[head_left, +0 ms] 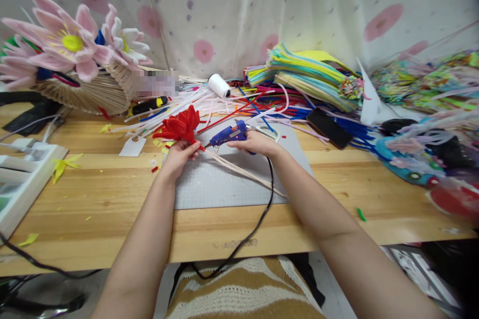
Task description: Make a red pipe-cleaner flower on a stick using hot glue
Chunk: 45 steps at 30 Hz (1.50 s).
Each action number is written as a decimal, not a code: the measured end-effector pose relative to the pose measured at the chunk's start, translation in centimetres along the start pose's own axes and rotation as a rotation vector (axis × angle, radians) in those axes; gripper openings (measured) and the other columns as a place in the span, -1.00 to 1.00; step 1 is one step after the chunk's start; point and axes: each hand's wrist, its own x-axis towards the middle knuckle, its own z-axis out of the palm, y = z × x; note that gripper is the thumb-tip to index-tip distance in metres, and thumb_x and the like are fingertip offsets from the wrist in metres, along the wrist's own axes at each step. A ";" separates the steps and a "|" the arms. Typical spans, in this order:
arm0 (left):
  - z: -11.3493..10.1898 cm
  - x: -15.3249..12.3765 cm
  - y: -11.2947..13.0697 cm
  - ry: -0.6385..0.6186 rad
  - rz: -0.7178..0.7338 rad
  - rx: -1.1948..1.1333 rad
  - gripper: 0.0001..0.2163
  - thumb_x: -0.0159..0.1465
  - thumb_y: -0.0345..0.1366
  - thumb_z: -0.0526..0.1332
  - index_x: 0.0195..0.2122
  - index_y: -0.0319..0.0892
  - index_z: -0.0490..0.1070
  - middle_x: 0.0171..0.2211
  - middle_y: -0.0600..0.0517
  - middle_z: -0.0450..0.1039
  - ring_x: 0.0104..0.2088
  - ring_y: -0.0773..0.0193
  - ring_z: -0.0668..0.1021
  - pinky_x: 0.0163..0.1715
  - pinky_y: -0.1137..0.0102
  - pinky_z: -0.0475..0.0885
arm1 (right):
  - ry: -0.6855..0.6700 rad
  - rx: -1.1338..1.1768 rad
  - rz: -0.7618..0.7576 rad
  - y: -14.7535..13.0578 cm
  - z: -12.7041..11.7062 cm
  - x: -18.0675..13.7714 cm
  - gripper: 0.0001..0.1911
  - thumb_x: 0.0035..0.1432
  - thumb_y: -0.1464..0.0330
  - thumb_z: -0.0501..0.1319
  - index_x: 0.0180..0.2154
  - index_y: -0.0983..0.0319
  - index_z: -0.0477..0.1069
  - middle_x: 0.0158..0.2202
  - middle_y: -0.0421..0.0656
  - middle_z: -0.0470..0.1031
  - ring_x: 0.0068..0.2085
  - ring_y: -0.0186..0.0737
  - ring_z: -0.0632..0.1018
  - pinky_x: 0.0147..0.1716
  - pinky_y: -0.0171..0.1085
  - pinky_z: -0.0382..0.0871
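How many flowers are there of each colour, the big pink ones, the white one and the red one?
Pink flowers: 2, counting one partly cut off at the left edge
White flower: 1
Red flower, held by the left hand: 1
Total: 4 flowers
The right hand holds a blue glue gun, not a flower.

The fluffy red flower [179,126] lies sideways above the grey mat; the blue glue gun [228,134] points its nozzle at the flower's base.
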 end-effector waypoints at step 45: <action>0.1 -0.6 0.7 -0.103 0.018 -0.041 -0.79 -0.13 -0.29 0.35 -0.43 -0.21 0.52 -0.53 0.04 0.43 -0.60 0.47 0.31 -0.62 0.51 0.16 | -0.037 0.014 0.017 0.1 -1.0 -0.6 -0.57 -0.11 0.02 0.21 -0.47 0.28 0.31 -0.64 -0.27 0.27 -0.65 -0.49 0.25 -0.70 -0.44 0.11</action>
